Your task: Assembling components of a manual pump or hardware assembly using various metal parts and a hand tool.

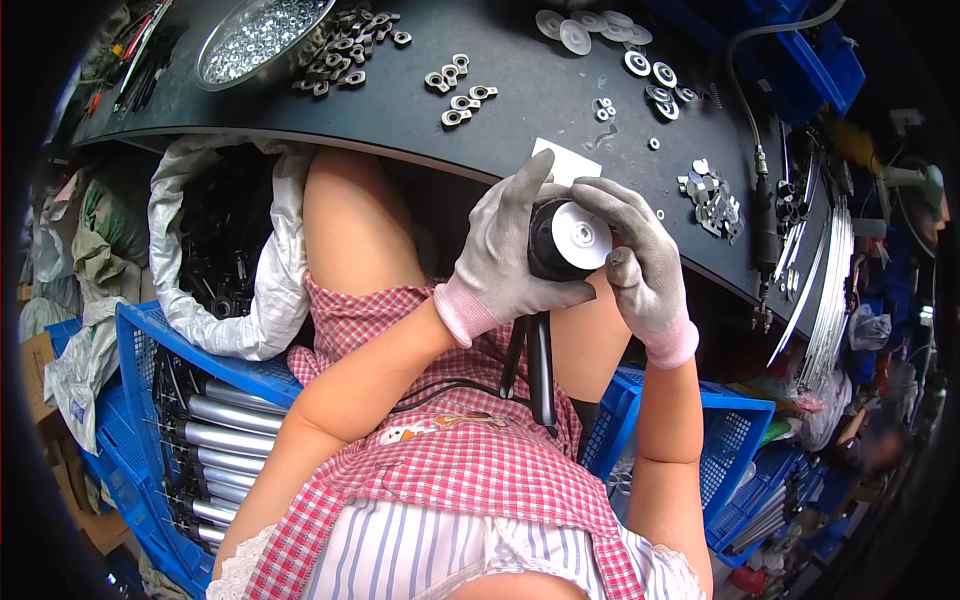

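Both my hands wear grey gloves with pink cuffs, above my lap at the table's near edge. My left hand (508, 245) is wrapped round a black cylindrical part (546, 252), thumb-side fingers below and above it. Fixed against the part's end is a round white disc (582, 237), facing up and to the right. My right hand (645, 265) curves about the disc's right side, its fingertips at the upper rim and its thumb near the lower right. Two black bars (541, 370) hang below the part; how they join it is hidden by my left hand.
The dark table (400, 105) bears a metal bowl (262, 45) of small parts, several metal links (460, 90), white discs (575, 37) and thin metal plates (712, 200). A hanging tool (766, 220) stands right. Blue crates (210, 375) and a white sack (280, 285) flank my legs.
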A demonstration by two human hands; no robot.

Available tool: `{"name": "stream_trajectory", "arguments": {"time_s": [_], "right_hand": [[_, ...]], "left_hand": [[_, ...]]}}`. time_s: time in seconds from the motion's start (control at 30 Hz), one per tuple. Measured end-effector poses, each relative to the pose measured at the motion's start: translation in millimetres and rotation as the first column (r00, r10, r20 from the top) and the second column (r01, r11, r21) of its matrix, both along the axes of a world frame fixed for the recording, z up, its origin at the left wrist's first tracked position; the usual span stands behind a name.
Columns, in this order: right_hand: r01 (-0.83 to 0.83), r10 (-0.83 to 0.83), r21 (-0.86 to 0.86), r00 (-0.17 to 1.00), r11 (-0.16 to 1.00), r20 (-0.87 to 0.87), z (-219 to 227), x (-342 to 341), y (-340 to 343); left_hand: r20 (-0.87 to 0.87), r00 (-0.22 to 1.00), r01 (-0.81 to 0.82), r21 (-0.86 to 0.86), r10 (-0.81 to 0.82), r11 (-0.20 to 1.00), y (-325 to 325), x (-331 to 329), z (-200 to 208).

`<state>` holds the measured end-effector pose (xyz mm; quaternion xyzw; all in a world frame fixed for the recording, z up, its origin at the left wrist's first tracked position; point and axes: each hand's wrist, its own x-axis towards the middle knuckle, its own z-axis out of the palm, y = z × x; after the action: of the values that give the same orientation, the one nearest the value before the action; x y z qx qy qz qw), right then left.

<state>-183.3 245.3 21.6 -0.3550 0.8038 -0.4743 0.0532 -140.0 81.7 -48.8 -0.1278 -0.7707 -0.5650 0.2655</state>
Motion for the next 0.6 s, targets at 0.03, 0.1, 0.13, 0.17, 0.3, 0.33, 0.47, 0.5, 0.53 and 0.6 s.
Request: {"name": "stream_trajectory", "arguments": {"time_s": [0.03, 0.1, 0.13, 0.17, 0.3, 0.33, 0.47, 0.5, 0.53, 0.6], "right_hand": [[0.006, -0.006, -0.008, 1.0, 1.0, -0.008, -3, 3, 2], [0.243, -0.204, -0.226, 0.961, 0.943, 0.185, -5, 6, 7], [0.259, -0.181, -0.313, 0.949, 0.914, 0.259, -5, 8, -2], [0.26, -0.182, -0.323, 0.95, 0.91, 0.253, -5, 6, -3], [0.27, -0.262, -0.282, 0.963, 0.921, 0.066, -13, 2, -2], [0.277, -0.285, -0.289, 0.959, 0.916, 0.018, -10, 4, -7], [0.306, -0.31, -0.238, 0.951, 0.922, 0.022, -1, 19, 23], [0.423, -0.44, -0.231, 0.898, 0.876, -0.023, 0, 23, 43], [0.471, -0.469, -0.298, 0.879, 0.83, 0.082, 0, 29, 59], [0.61, -0.575, -0.2, 0.791, 0.767, 0.208, 1, 55, 96]], "left_hand": [[-0.008, 1.0, 0.006, -0.008, -0.006, 1.0, -3, 0, -1], [0.001, 1.0, 0.015, -0.096, -0.015, 0.995, -6, 0, -3], [0.007, 1.0, 0.025, -0.058, -0.024, 0.998, -6, 1, -5], [-0.001, 1.0, 0.027, -0.067, -0.028, 0.997, -7, -1, -7], [-0.065, 0.998, 0.008, -0.085, -0.014, 0.996, -9, -7, -10], [-0.087, 0.996, 0.002, -0.087, -0.01, 0.996, -7, -9, -10], [-0.116, 0.993, 0.022, 0.003, -0.021, 1.0, 14, -13, -3], [-0.173, 0.985, 0.012, -0.064, -0.023, 0.998, 17, -14, 1], [-0.176, 0.984, -0.033, -0.15, 0.006, 0.988, 13, -10, -2], [0.013, 1.0, 0.0, 0.027, -0.001, 1.0, 12, -4, -20]]}}
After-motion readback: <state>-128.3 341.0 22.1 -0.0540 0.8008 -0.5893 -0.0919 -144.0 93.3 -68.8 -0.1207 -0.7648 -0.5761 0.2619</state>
